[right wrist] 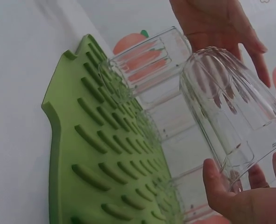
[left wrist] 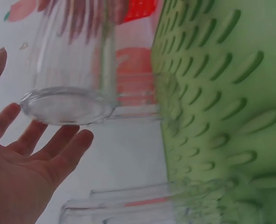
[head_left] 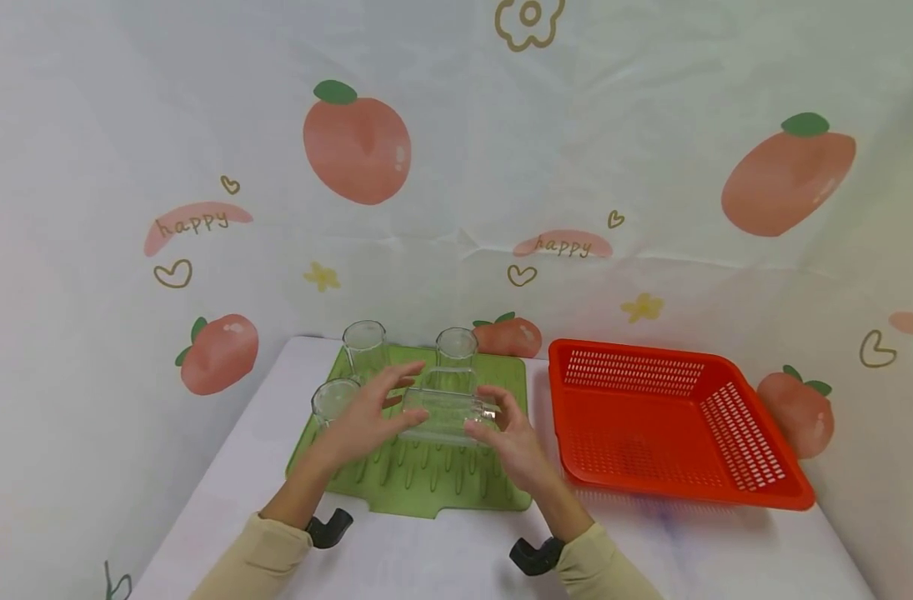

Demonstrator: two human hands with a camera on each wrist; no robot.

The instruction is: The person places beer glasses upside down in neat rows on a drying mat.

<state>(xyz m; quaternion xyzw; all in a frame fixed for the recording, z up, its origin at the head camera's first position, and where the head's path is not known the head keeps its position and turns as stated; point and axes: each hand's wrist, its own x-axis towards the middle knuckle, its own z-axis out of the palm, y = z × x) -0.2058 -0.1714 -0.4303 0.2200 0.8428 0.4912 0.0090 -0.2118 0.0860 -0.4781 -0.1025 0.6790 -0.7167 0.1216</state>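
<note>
A clear drinking glass (head_left: 443, 417) lies sideways in the air above the green ribbed drying mat (head_left: 426, 477). At one end of it, my right hand (head_left: 512, 442) holds the glass with thumb and fingers curved round its rim, as the right wrist view shows. My left hand (head_left: 362, 425) is at the other end, by the thick base (left wrist: 67, 107), its fingers (left wrist: 65, 156) spread and loosely extended. Whether those fingertips touch the base I cannot tell. Three more clear glasses stand on the mat: one at the back left (head_left: 365, 354), one at the back (head_left: 456, 348), one at the left (head_left: 334, 402).
To the right of the mat sits a red plastic basket (head_left: 636, 417) with slotted sides. Both stand on a white-covered table (head_left: 418, 558). Behind rises a white cloth backdrop (head_left: 441, 208) printed with fruit. A black band piece (head_left: 330, 529) is at the left wrist, another (head_left: 534, 557) at the right.
</note>
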